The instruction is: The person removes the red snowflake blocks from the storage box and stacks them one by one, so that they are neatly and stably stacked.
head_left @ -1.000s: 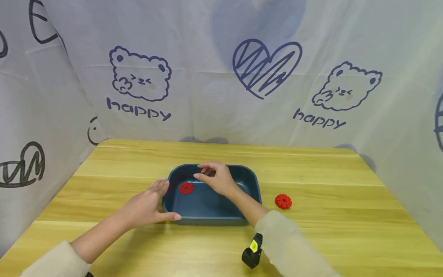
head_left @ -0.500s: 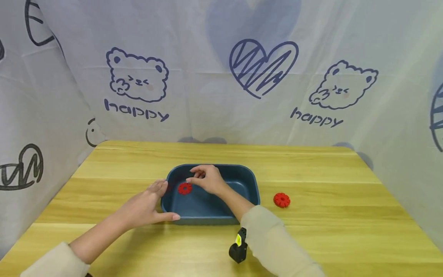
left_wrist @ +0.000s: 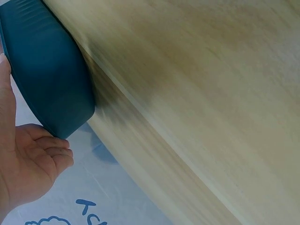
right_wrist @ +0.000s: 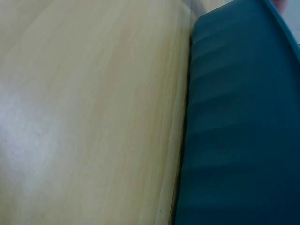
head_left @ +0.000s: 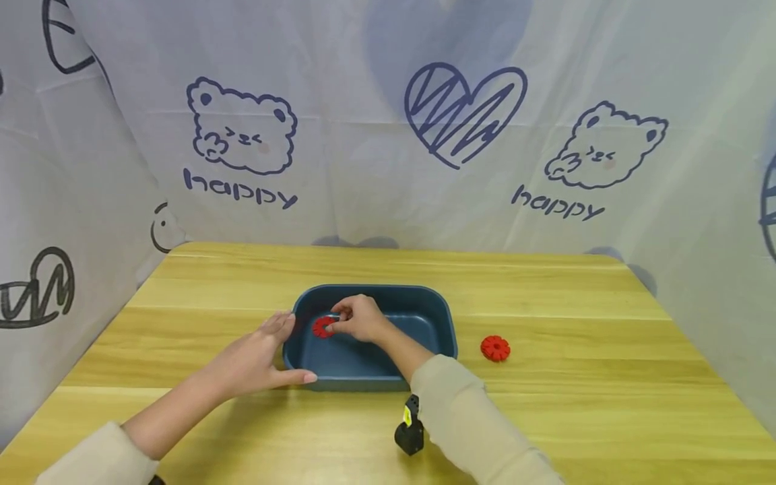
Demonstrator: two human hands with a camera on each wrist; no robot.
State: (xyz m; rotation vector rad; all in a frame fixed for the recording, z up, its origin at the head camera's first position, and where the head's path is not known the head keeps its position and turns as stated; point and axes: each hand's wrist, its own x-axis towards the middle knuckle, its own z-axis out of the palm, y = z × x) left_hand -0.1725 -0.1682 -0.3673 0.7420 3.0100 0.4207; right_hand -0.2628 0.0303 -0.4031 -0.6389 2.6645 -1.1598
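A dark blue-green rectangular bin (head_left: 424, 322) stands on the wooden table. Inside, near its left end, lies a red notched disc (head_left: 319, 328), flat on the floor and partly hidden. Over that disc's right side is my right hand (head_left: 365, 319), thumb and fingers bent, thumb tip touching or just above it; whether they pinch it is unclear. My left hand (head_left: 257, 353) rests at the bin's left end, with straight fingers along the outer wall and the thumb at the front rim. In the left wrist view, that hand (left_wrist: 35, 164) touches the bin's wall (left_wrist: 51, 70).
To the right of the bin are red notched discs (head_left: 495, 348), apparently stacked. A black device with a yellow label (head_left: 409, 431) hangs under my right sleeve. A white printed cloth (head_left: 351, 168) hangs behind the table (head_left: 576, 404).
My right hand has moved left and down inside the bin to the red disc, its thumb and fingers coming nearer together. My left hand stays at the bin's left end.
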